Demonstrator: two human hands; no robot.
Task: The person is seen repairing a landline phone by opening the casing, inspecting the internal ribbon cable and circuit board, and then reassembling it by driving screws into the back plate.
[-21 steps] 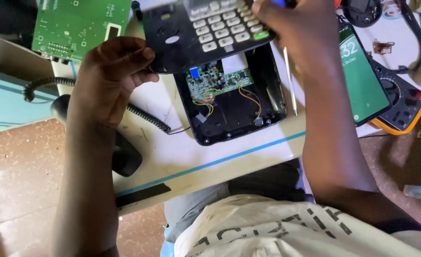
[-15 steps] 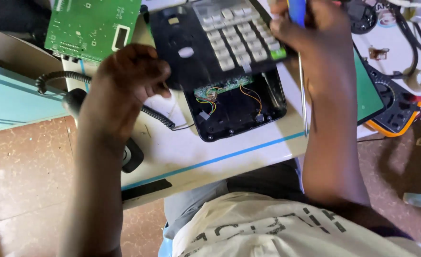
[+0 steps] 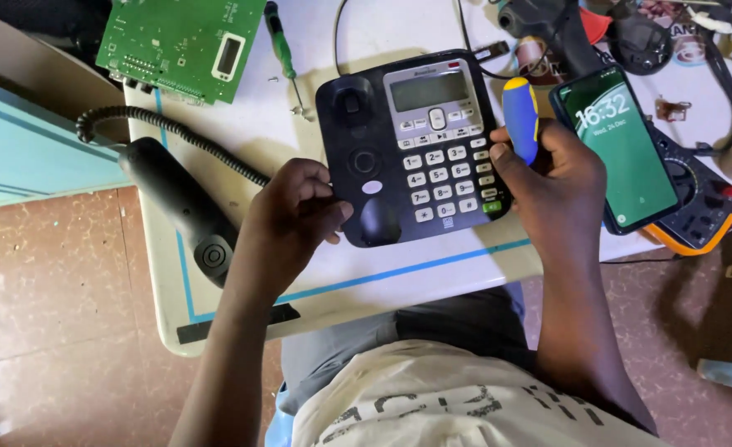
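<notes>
A black desk telephone (image 3: 411, 149) with a grey keypad and small screen lies flat on the white table (image 3: 382, 273). My left hand (image 3: 295, 211) grips its near left edge. My right hand (image 3: 552, 174) rests against the phone's right side and is closed around a screwdriver with a blue and yellow handle (image 3: 520, 116). The black handset (image 3: 180, 207) lies to the left, joined by a coiled cord (image 3: 159, 136).
A green circuit board (image 3: 182, 45) and a green-handled screwdriver (image 3: 281, 45) lie at the back. A smartphone with a lit green screen (image 3: 622, 153) sits right of my hand, over a black and orange meter (image 3: 701, 215). Cables and tools crowd the far right.
The phone's top cover, lifted off the open base before, now sits down flat over it, hiding the inner board and wires. Both hands have moved nearer, to the phone's sides.
</notes>
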